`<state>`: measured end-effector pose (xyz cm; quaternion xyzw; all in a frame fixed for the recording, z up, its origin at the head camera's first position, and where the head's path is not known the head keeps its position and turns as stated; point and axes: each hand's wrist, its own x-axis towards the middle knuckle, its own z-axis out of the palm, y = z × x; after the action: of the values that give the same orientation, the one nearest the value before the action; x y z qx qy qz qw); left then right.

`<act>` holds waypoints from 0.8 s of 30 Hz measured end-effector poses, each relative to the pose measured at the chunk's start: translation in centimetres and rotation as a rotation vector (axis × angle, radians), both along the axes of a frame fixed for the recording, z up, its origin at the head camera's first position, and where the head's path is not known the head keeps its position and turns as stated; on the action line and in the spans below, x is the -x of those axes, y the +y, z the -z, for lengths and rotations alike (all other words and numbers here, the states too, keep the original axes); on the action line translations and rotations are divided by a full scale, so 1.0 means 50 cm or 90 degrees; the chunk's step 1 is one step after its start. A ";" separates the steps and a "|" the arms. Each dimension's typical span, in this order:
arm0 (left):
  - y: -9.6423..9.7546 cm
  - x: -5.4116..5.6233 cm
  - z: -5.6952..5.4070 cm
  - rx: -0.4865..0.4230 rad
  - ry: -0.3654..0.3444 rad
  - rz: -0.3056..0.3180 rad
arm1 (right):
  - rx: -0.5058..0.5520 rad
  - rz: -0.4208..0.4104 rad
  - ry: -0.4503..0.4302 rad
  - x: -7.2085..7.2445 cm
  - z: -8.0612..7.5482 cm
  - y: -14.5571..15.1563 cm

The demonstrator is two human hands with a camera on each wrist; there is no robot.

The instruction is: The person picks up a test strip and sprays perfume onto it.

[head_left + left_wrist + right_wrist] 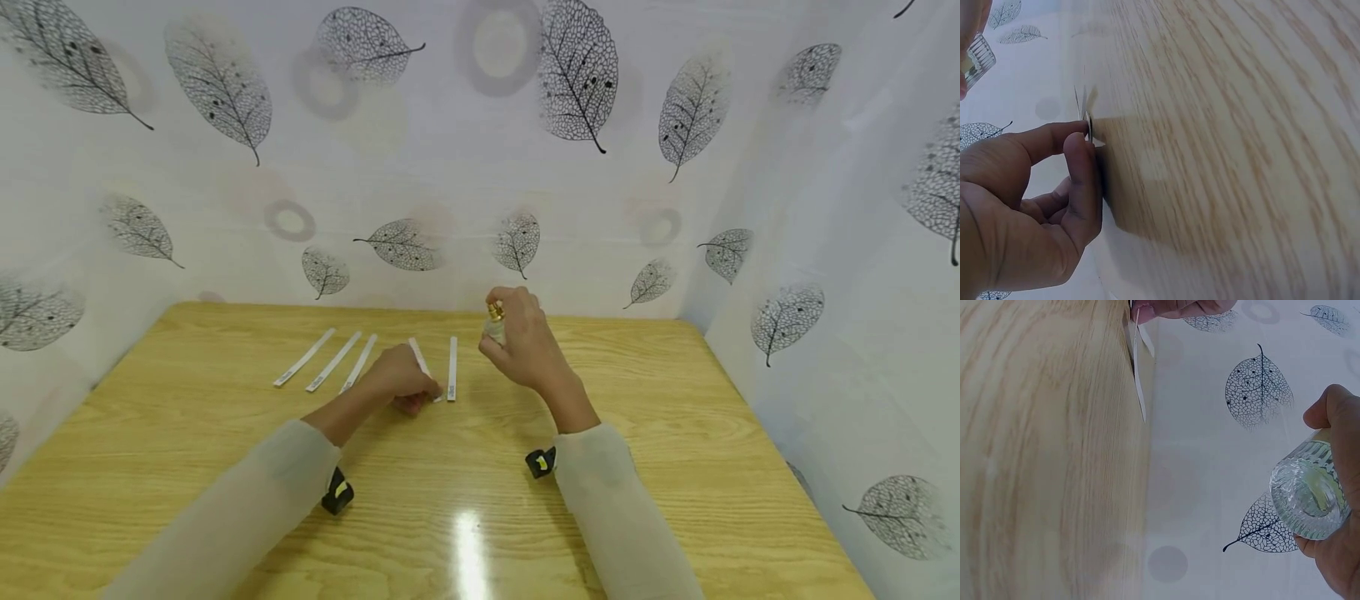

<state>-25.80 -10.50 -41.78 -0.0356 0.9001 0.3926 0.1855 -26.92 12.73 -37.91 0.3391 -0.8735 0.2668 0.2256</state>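
Gripping a bottle (1307,494), its base visible only from right wrist, right hand (525,337) hovers, left hand (396,377) seemingly pinching a strip (419,357)

Counted before you: five white strips (452,369), one glass bottle (1305,490), two black wrist devices (337,493), two pale sleeves (232,508), one bench (405,525).
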 end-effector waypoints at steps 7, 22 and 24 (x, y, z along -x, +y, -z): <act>-0.030 -0.002 -0.012 0.014 0.025 0.021 | -0.001 -0.004 0.007 0.001 -0.002 0.001; -0.053 -0.006 -0.013 0.011 0.046 -0.010 | 0.005 -0.014 0.019 -0.001 -0.004 0.002; -0.053 -0.005 -0.012 0.010 0.042 -0.014 | 0.004 -0.014 0.018 -0.001 -0.005 0.002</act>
<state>-25.55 -13.16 -41.16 -0.0339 0.9085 0.3883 0.1509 -26.88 12.85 -37.67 0.3515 -0.8657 0.2673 0.2358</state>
